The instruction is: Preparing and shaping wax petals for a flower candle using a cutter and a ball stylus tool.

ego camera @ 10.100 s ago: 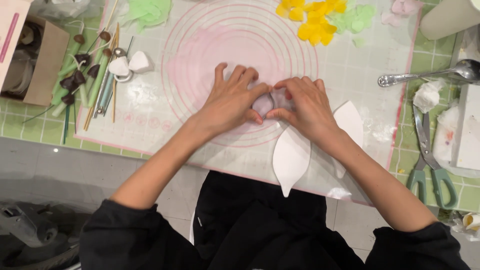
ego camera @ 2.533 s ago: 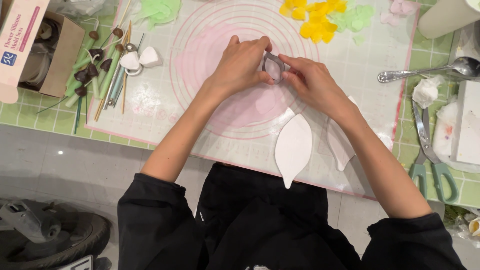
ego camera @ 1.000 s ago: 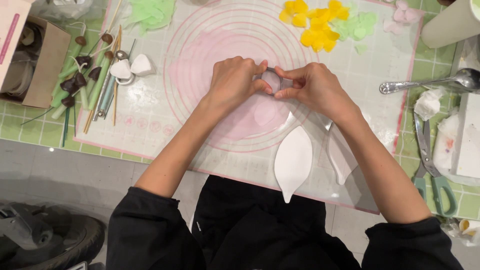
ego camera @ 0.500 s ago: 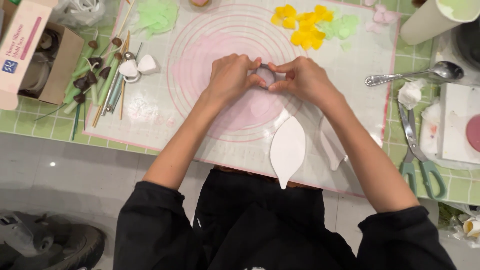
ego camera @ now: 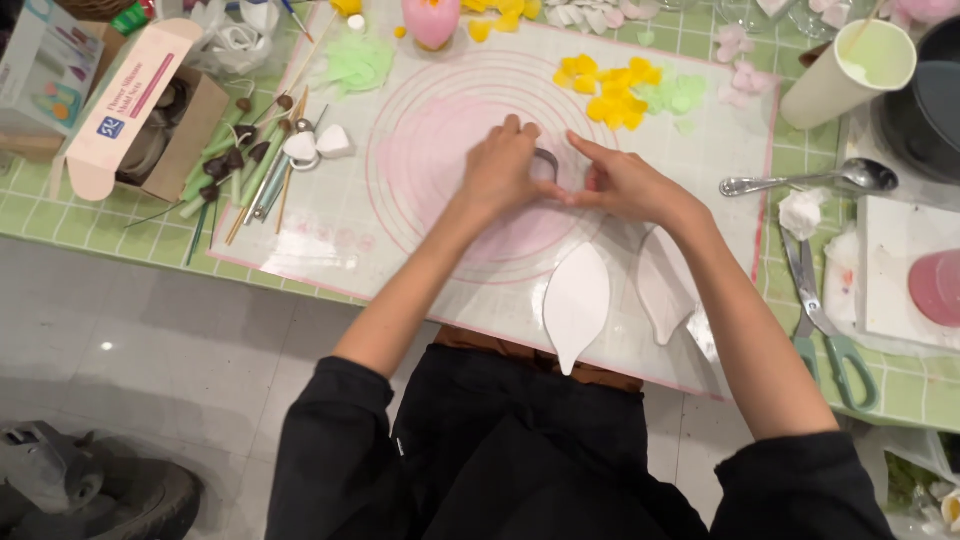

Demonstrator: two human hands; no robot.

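Resting between both hands' fingers (ego camera: 545,190): metal cutter (ego camera: 546,160).

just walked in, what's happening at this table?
A person in black sleeves has both hands on a small dark metal cutter, pressing it onto a thin pink sheet spread on a ringed work mat. The left hand grips one side, the right hand the other. Two white leaf-shaped moulds lie on the mat's near edge. Yellow cut petals and pale green pieces sit at the far side, modelling tools to the left, scissors and a spoon to the right.
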